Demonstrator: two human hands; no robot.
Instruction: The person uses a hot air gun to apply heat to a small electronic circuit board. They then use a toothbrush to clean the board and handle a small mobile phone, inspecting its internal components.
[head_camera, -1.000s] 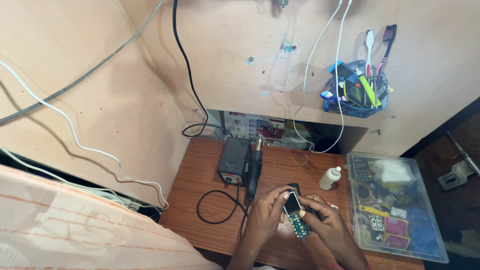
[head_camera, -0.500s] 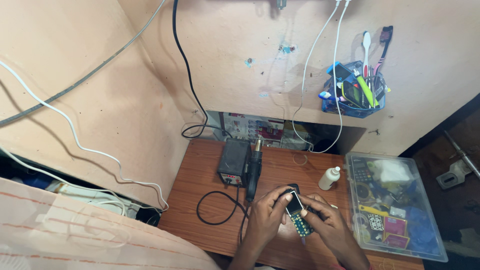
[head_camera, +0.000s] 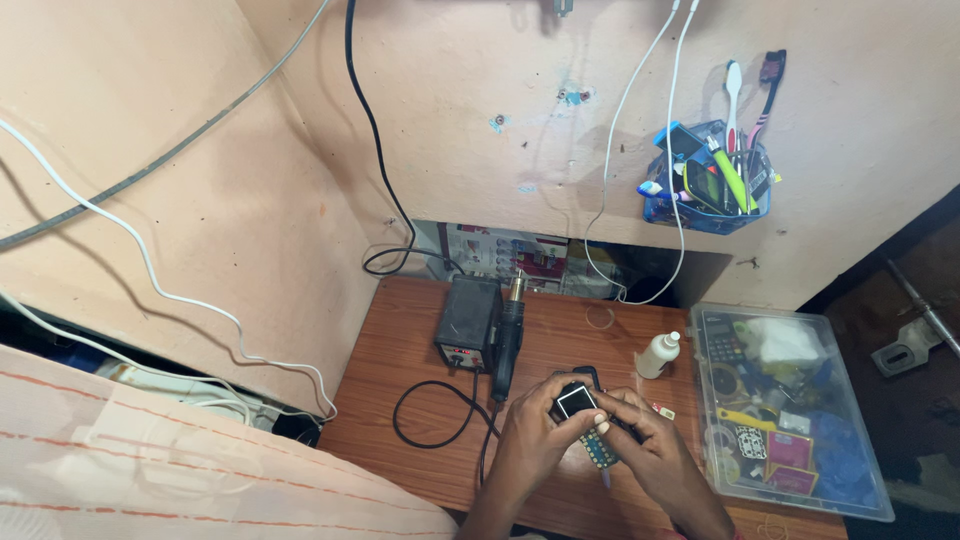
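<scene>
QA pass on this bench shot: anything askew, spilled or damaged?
Nothing spilled. Both hands, left hand and right hand, hold a small phone whose board looks exposed below the screen. The hot-air handpiece leans against its black station. Cables dangle loose down the wall.

Small keypad phone (head_camera: 588, 425), screen up, tilted, above wooden desk (head_camera: 400, 350).

Head view (steep, near) over desk (head_camera: 420, 330)
</scene>
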